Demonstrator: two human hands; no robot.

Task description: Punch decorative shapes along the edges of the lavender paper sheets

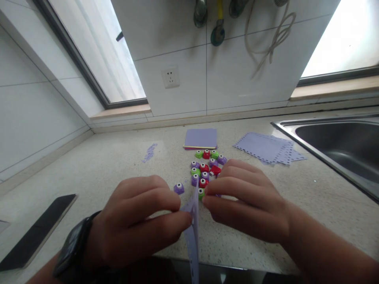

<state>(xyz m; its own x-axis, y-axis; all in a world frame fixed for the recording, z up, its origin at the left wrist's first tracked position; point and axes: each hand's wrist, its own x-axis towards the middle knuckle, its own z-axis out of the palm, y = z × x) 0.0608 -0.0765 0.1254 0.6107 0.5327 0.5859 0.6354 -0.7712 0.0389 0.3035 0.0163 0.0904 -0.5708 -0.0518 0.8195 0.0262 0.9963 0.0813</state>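
My left hand [148, 217], with a dark watch on the wrist, pinches a light purple sheet [192, 240]. The sheet stands on edge towards me, hanging past the counter's front, with punched holes along it. My right hand [239, 193] has its fingers curled together, fingertips at the right side of a green craft punch [201, 192], close to the sheet. Behind lie several small craft punches in purple, red and green, among them a red punch [203, 182] and a tipped red punch [215, 170]. One purple punch [179, 188] sits apart to the left. My right hand hides part of the group.
A stack of purple sheets [200, 138] lies near the wall. Hole-edged purple sheets [260, 146] fan out at the right, beside a steel sink [284, 128]. Small purple paper bits [150, 153] form a streak at the left. A black flat slab [38, 232] lies at the left front.
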